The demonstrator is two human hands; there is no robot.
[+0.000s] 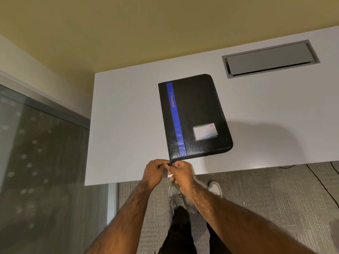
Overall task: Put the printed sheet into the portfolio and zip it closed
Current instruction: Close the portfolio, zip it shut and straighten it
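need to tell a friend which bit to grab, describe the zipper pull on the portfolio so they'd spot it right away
Start at the white table and find the black portfolio with the blue stripe lying closed on it. Follow that stripe to the corner nearest the person, where the left hand and right hand meet. The zipper pull is the small dark tab with a glint of metal pinched there, unlike the flat clear card pocket.

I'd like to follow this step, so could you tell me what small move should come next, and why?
Probably check the zip's end, then let go: both the left hand and right hand pinch the zipper pull at the closed portfolio's near-left corner.
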